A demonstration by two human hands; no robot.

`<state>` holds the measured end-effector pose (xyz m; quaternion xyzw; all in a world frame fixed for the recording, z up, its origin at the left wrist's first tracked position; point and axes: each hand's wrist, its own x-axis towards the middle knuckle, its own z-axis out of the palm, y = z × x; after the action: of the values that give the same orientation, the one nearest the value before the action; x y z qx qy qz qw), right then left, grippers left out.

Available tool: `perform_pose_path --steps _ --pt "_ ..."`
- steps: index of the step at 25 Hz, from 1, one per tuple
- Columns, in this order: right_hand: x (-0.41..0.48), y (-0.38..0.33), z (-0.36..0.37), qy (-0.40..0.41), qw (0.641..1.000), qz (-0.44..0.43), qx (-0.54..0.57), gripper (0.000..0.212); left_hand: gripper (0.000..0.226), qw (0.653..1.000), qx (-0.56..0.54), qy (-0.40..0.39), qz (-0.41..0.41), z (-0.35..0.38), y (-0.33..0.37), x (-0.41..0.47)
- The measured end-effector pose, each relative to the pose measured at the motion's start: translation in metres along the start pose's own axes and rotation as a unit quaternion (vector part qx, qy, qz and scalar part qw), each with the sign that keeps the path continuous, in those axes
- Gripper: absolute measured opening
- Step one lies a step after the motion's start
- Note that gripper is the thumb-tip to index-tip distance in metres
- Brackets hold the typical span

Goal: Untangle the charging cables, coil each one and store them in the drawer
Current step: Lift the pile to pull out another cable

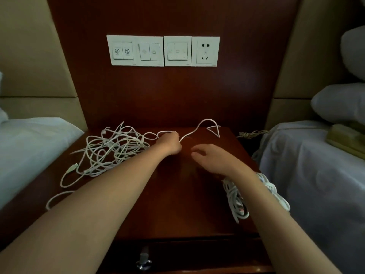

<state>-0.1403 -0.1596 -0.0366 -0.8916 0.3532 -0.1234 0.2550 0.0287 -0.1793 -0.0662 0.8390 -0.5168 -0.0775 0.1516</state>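
A tangle of white charging cables (110, 149) lies on the left half of the dark wooden nightstand (177, 194). My left hand (169, 142) pinches one white strand at the back middle; that strand (205, 125) arcs up and right to a loose end near the back right corner. My right hand (212, 158) hovers just right of it, fingers relaxed and holding nothing. A coiled bundle of white cable (237, 200) lies at the right edge, partly under my right forearm. The drawer front with a metal handle (144, 260) shows below the nightstand's front edge, closed.
White-sheeted beds flank the nightstand, left (29, 151) and right (316, 175). A row of wall switches and a socket (163, 50) sits on the wooden panel behind. A brown cord (250, 133) lies in the gap at the right.
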Motion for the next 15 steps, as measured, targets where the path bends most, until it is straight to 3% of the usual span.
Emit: perform_pose_path --steps 2,6,10,15 --pt "0.003 0.003 0.001 -0.007 1.000 0.009 -0.007 0.036 0.028 0.999 0.047 0.006 0.000 0.002 0.001 0.007" --pt "0.001 -0.001 0.002 0.014 1.000 0.000 -0.003 0.037 0.033 0.992 0.063 0.111 0.013 -0.004 0.006 0.021" --pt "-0.005 -0.008 0.001 0.048 0.998 -0.006 0.029 0.034 0.048 0.991 0.135 -0.019 0.008 -0.002 -0.008 0.037" --pt "-0.009 -0.014 0.004 0.065 0.997 -0.009 0.040 0.030 0.026 0.988 0.145 0.043 0.031 -0.003 -0.009 0.028"
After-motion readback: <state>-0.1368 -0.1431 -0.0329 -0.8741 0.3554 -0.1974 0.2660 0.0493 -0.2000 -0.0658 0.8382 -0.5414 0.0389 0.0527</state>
